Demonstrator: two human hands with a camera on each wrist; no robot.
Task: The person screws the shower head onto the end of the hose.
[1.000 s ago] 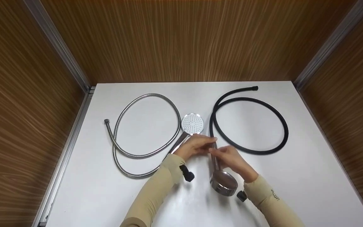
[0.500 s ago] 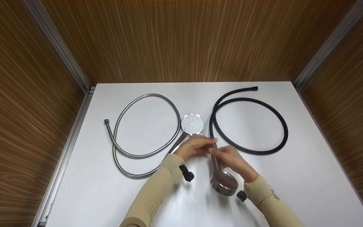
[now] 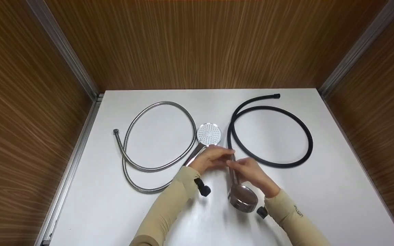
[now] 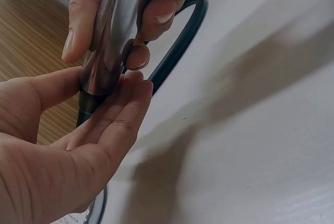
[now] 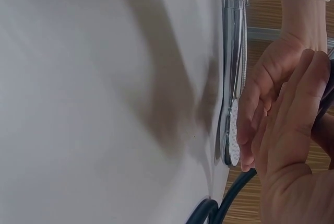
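Both grips are narrow in the head view. The left hand (image 3: 214, 158) pinches at the joint where a black hose (image 3: 310, 140) meets the handle of a chrome shower head (image 3: 243, 199); the right hand (image 3: 252, 172) pinches that handle just beside it. The round head of the fitting sits on the person's side of the grip, its smooth back facing up inside a bright rim. The hose leads off the other way, matte and even, crossing itself in one wide loop. Just beside the left hand a second shower head (image 3: 209, 134), white-faced and dotted with nozzles, lies on a smooth white table (image 3: 320, 205) next to a loop of ribbed metal hose (image 3: 164, 103). Wood-grain panels (image 3: 197, 44) stand around, and both sleeves (image 3: 169, 208) are beige cloth.

From the left wrist, the thumb and fingers of the left hand lie on opposite sides of the handle's end, above a dark collar; whether they press the collar or the handle's edge is hard to tell. The right hand is curled round the glossy, rounded handle above them.

From the right wrist, the right hand overlaps the left and hides most of the held handle. The second shower head appears edge-on near the fingers, with its handle polished and slim.
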